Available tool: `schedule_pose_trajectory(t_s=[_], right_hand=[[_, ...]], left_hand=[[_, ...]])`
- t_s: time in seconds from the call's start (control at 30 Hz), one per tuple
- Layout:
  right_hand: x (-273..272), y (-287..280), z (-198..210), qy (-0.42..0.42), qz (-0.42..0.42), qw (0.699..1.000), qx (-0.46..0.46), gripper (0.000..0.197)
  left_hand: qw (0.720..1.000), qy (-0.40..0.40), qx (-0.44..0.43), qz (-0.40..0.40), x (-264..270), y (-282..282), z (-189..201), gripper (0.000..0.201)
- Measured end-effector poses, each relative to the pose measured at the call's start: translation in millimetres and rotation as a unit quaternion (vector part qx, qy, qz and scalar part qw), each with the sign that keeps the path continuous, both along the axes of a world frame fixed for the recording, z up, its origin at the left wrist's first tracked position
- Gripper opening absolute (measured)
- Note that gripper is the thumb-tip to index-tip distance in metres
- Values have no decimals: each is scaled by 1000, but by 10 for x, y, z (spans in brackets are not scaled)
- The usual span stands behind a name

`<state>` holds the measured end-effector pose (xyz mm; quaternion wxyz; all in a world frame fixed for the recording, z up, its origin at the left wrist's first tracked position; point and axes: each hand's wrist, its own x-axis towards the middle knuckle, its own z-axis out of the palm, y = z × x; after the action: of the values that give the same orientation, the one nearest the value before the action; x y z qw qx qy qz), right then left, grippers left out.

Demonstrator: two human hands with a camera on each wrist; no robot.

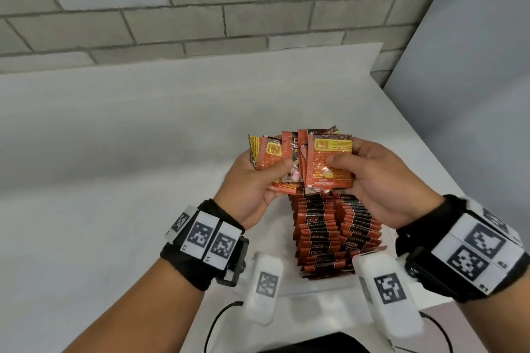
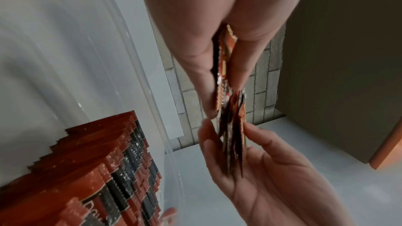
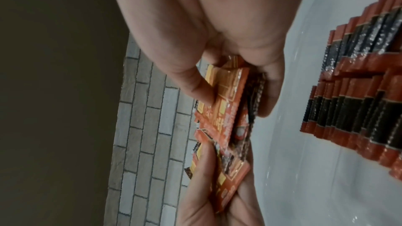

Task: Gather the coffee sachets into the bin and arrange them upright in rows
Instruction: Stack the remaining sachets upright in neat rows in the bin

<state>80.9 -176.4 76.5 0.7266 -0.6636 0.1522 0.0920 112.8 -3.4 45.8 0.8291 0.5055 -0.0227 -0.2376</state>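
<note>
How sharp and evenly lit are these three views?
Head view: evenly lit, mildly soft, sachet print only partly readable, brick wall lines bowed by the wide lens. Left wrist view: dim; palm of left hand blurred close up. Right wrist view: soft throughout, glints on the bin wall.

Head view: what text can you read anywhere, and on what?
"D2X": on sachets standing in the bin.
"D2": top of one sachet in the held bunch.
Yellow panels on the held sachets: print too small to read.
Wristband tags: square code patterns; tiny characters unreadable.
</note>
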Motion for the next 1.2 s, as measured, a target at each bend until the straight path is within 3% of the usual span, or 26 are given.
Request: schedule_pose_trajectory(t_s=[0.07, 0.2, 0.4, 0.57, 0.7, 0.83, 1.0, 1.13, 1.2], right_hand=[[-6, 10, -20, 6, 1, 1000, 10, 28], [-19, -40, -29, 2, -21, 1000, 1, 21], [-43, -69, -36, 18, 14, 999, 49, 27], [-44, -212, 14, -16, 1, 1000, 1, 21], [-45, -401, 87, -25, 40, 998, -31, 24], [-52, -486, 107, -7, 83, 996, -35, 26], [-135, -552, 70, -11, 69, 998, -7, 32], [-219, -522, 70, -25, 61, 992, 104, 37], [-254, -414, 62, -27, 86, 990, 105, 36]], left_hand=[[1000, -2, -6, -2, -14, -18, 3, 22], [994, 77, -83, 7, -25, -14, 17, 29], [1000, 7, 7, 11, -106, -124, 33, 45], [998, 32, 39, 35, -53, -136, 58, 22], [993, 10, 115, -39, 8, -163, 114, 11], [988, -23, 120, -94, 0, -332, 206, 36], [973, -71, 178, -126, -75, -491, 195, 48], [989, -27, 64, -129, -127, -584, 140, 70], [990, 2, 6, -140, -182, -668, 152, 56]])
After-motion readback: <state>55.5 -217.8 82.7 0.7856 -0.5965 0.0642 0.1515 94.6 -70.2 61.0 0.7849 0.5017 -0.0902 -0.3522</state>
